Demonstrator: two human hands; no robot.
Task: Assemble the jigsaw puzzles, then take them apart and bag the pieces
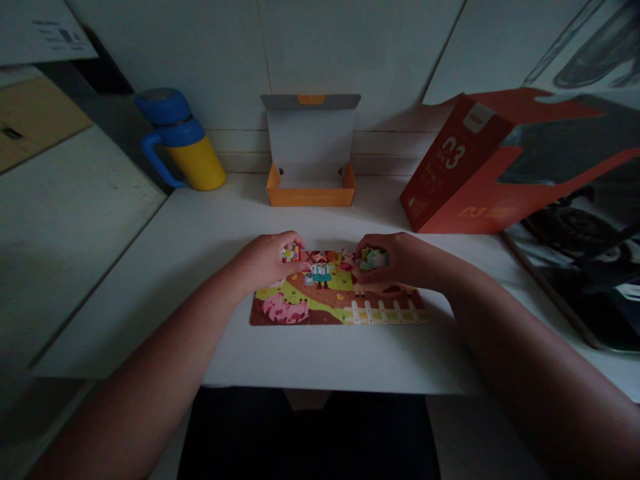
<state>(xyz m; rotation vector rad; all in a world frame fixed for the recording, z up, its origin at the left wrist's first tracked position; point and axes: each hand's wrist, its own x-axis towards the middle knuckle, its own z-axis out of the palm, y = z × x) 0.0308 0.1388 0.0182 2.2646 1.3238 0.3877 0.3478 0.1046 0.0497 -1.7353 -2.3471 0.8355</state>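
Observation:
A farm-scene jigsaw puzzle (325,293) lies flat near the table's front, showing a farmer, a spotted pink pig and a white fence. My left hand (265,263) is at its upper left, thumb and fingers closed round a small colourful puzzle piece (291,253). Over the puzzle's upper right, my right hand (397,260) curls round green, yellow and pale puzzle pieces (374,258). How many pieces each hand has is hidden by the fingers. The hands cover the puzzle's upper corners.
An orange box (311,196) with its lid raised stands against the wall. To its left is a yellow and blue jug (200,160) with a handle. A large red-orange carton (450,167) stands at the right, beside a black gas stove (575,267).

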